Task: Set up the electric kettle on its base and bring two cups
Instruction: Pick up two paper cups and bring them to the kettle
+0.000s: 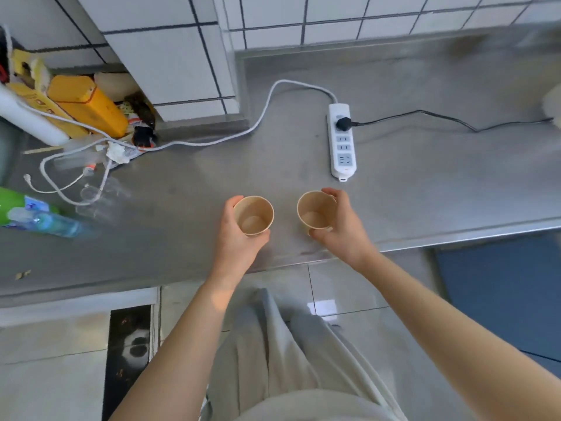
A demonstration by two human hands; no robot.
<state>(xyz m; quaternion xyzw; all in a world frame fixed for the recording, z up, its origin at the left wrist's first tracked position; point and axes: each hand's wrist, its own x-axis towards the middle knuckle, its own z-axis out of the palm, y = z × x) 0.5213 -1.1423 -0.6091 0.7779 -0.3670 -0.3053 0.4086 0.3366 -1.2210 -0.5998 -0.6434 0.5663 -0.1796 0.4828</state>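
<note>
- Two paper cups were in hand in the head view: the left cup point(254, 216) sat in the grip of the left hand point(239, 235), fingers wrapped round its far side and thumb pressed on the near wall; the right cup point(315, 213) was pinched the same way by the right hand point(341, 226).
- Both cups stood upright and looked empty, near each other but apart, over the front part of the steel worktop point(425, 177). Whether their bases touched it could not be told.
- The kettle and its base were not clearly in view; a pale blurred shape at the right edge, where the black cord point(425, 114) ran, may have been part of it.
- Risk, as I judged it: thin paper walls could buckle under a tight squeeze, and a cup set down too near the front edge could tip off onto the floor.
- The white power strip point(342, 141) lay just beyond the cups with a black plug point(343, 123) in it; any later spill near it would be a hazard.
- The worktop was bare brushed metal, clutter and a loose white cable point(212, 142) at the left, white tiled wall point(334, 19) behind, pale floor tiles below.
</note>
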